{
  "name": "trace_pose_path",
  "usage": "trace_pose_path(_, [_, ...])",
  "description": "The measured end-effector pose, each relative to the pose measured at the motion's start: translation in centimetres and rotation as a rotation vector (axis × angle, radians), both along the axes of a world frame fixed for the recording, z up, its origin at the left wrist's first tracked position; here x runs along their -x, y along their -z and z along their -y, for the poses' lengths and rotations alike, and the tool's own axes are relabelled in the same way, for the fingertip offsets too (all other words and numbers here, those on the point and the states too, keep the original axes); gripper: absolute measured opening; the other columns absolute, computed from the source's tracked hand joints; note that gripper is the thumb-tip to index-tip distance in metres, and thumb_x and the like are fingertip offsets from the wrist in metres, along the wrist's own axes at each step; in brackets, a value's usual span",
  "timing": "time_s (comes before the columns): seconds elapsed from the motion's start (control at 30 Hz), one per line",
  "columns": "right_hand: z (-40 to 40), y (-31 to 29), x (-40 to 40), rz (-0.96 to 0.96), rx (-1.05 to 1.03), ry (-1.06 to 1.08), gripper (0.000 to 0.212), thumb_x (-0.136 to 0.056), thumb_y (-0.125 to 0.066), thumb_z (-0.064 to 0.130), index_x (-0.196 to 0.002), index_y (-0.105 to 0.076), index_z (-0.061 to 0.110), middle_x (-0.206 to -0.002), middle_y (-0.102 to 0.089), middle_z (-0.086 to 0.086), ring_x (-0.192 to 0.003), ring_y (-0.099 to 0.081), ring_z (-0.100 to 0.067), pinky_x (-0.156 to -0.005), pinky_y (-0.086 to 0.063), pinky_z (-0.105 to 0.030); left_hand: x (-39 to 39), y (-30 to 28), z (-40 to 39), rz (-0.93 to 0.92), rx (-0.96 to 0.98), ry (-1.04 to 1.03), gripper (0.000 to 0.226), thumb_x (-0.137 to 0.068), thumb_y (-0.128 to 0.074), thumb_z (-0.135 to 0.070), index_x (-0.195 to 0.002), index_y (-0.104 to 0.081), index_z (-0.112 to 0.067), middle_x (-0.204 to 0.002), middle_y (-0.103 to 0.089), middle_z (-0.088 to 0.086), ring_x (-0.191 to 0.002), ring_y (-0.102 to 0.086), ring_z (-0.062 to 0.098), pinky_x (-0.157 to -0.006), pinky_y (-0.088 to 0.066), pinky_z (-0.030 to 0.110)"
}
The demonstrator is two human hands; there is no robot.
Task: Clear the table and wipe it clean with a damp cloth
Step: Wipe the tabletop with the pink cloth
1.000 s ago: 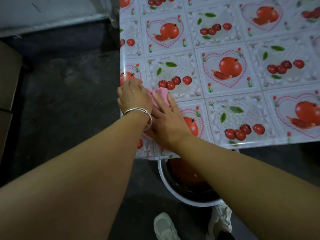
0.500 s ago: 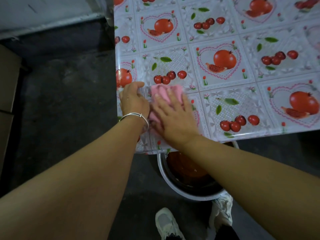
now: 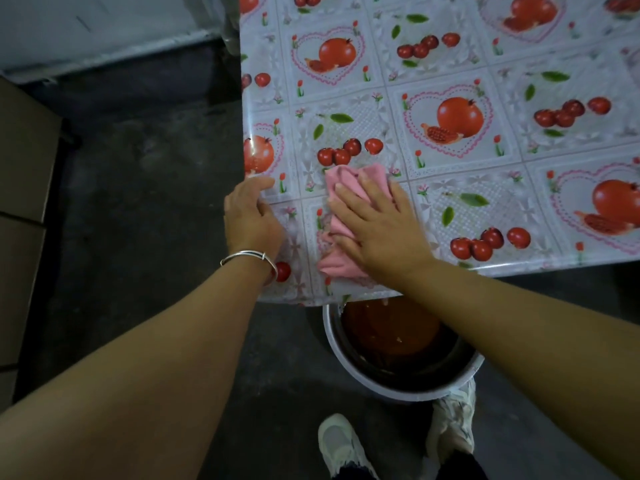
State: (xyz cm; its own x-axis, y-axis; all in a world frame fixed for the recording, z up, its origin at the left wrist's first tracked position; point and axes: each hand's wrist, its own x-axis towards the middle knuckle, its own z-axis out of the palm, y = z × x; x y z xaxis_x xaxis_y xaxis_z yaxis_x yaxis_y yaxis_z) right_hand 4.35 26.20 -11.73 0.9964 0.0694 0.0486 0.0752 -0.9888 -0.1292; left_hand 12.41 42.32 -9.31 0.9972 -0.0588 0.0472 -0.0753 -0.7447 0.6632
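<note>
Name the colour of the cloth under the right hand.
Pink. The cloth shows clearly in the head view, flat under the right hand.

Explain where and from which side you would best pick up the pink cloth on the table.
Grip the bunched folds of the pink cloth at its far end, coming from above. There it stands proud of the table and pokes out beyond the fingertips of the right hand, which presses the rest flat. The left hand rests beside it.

The table (image 3: pixel 450 81) fills the upper right of the frame. The cloth (image 3: pixel 346 216) lies on its lower left corner, under the right hand (image 3: pixel 377 230). The left hand (image 3: pixel 251 216) rests on the table's left edge, just left of the cloth. A basin (image 3: pixel 398 386) stands on the floor (image 3: pixel 138 202) below the table's near edge, with two shoes (image 3: pixel 337 445) at lower centre. Boxes (image 3: pixel 20 202) line the left edge.
</note>
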Motion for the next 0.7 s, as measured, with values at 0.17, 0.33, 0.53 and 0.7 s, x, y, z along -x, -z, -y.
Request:
trace_pose_path(0.17, [-8.2,-0.5,-1.1,0.000,-0.093,-0.208,0.050,-0.082,-0.039,0.047,-0.120,-0.063,0.025,-0.138,-0.054,-0.003,-0.132,-0.040,-0.041,-0.103,-0.027,-0.067,-0.8,0.2,-1.2,-0.010,0.100,-0.049,0.036,-0.081,-0.041,0.007,-0.106,-0.064,-0.007,-0.112,-0.062,0.013,-0.105,-0.054,0.031,-0.097,-0.043,0.039])
trace_pose_path(0.33, [-7.1,0.0,-2.3,-0.065,-0.060,-0.480,0.059,-0.089,-0.030,0.053,-0.143,-0.033,0.030,-0.155,-0.024,0.005,-0.146,-0.009,-0.031,-0.117,-0.011,-0.055,-1.3,-0.3,-2.6,-0.027,0.100,-0.058,0.036,-0.081,-0.041,0.006,-0.104,-0.064,-0.008,-0.109,-0.063,0.014,-0.104,-0.056,0.029,-0.095,-0.044,0.040])
trace_pose_path(0.53, [0.2,-0.7,-1.8,-0.107,-0.039,0.046,0.077,-0.083,0.006,0.063,-0.147,-0.013,0.023,-0.157,-0.013,0.000,-0.146,-0.002,-0.029,-0.114,0.004,-0.050,-0.9,-0.9,-1.8,-0.036,0.021,0.034,0.028,-0.090,-0.045,-0.005,-0.112,-0.061,-0.007,-0.115,-0.060,0.013,-0.110,-0.050,0.028,-0.096,-0.038,0.032])
trace_pose_path(0.7, [-6.0,-0.7,-0.9,-0.089,-0.005,0.093,0.065,-0.088,-0.014,0.047,-0.144,-0.033,0.020,-0.154,-0.027,-0.005,-0.143,-0.020,-0.037,-0.111,-0.012,-0.060,-0.1,-0.6,1.2,0.022,-0.029,0.111,0.033,-0.084,-0.040,-0.014,-0.107,-0.063,-0.008,-0.114,-0.062,0.012,-0.111,-0.049,0.031,-0.099,-0.037,0.038])
